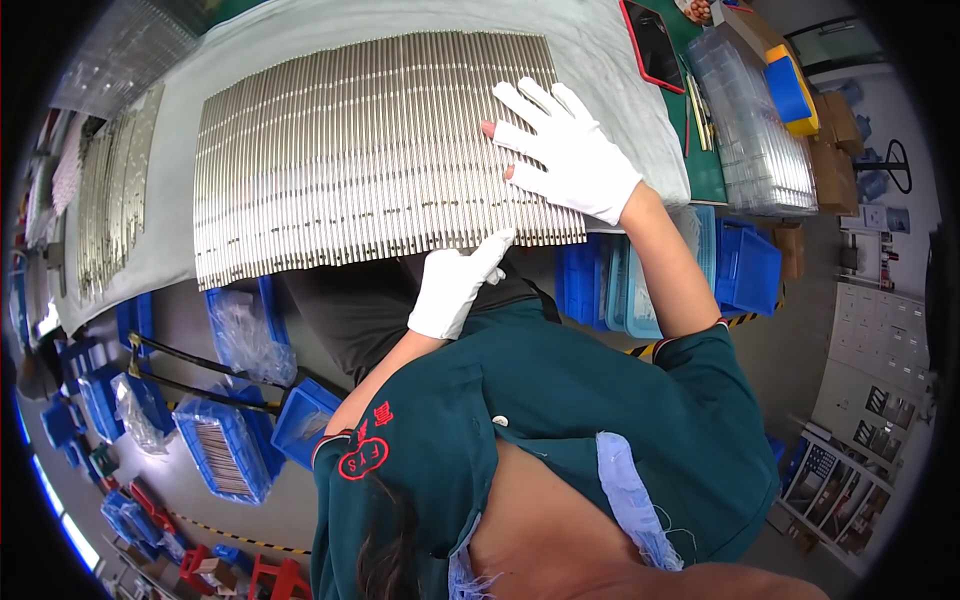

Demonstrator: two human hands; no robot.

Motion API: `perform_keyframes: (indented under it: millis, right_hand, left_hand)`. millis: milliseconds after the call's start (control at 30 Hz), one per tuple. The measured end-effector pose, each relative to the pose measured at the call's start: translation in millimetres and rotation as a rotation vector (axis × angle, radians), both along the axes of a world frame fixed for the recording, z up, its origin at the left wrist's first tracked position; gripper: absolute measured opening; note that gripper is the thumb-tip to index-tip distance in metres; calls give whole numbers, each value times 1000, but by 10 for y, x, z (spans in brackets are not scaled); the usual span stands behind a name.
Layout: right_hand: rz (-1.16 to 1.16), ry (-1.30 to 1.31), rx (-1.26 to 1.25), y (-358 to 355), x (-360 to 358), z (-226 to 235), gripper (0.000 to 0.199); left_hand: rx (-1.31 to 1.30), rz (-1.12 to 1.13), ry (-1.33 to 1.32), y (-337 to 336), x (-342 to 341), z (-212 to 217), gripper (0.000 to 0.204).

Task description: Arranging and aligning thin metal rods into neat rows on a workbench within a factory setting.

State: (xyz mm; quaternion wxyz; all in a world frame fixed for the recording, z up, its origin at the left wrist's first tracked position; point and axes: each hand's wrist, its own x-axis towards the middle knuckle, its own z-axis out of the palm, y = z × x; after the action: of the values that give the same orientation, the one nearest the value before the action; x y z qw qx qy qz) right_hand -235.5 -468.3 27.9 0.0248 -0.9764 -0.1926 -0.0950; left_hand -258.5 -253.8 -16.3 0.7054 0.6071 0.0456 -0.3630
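Note:
A wide row of thin metal rods lies side by side on a grey cloth over the table. My right hand, in a white glove, lies flat on the right end of the row with its fingers spread. Also gloved in white, my left hand is at the near edge of the row. One of its fingers is stretched out against the rod ends and the others are curled. Neither hand holds anything.
More metal strips lie at the table's left. A dark tablet with a red rim, a stack of clear trays and a blue and yellow box stand at the right. Blue bins sit on the floor below.

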Motion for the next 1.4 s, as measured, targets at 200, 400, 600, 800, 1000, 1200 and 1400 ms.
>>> perform_keyframes:
  millis: [200, 400, 600, 800, 1000, 1200, 1400]
  right_hand:
    - [7, -8, -18, -10, 9, -16, 50]
    - [1, -5, -8, -4, 1, -14, 50]
    - [7, 0, -17, -18, 4, -19, 50]
    - [98, -100, 40, -98, 179, -12, 47]
    - [-11, 283, 1015, -255, 997, 120, 46]
    - [-5, 452, 1189, -384, 1452, 243, 53]
    - [-114, 661, 1422, -298, 1474, 434, 56]
  left_hand:
    - [-37, -116, -293, 1, 8, -136, 30]
    - [-13, -72, -56, -79, -6, -23, 30]
    - [165, -344, 24, 31, 85, 51, 37]
    - [-115, -435, -89, 173, 38, 122, 30]
    - [-158, -400, -143, 164, -8, -115, 31]
    - [-176, -508, -132, 215, 55, -2, 31]
    - [-173, -485, -11, 211, 109, 42, 31]
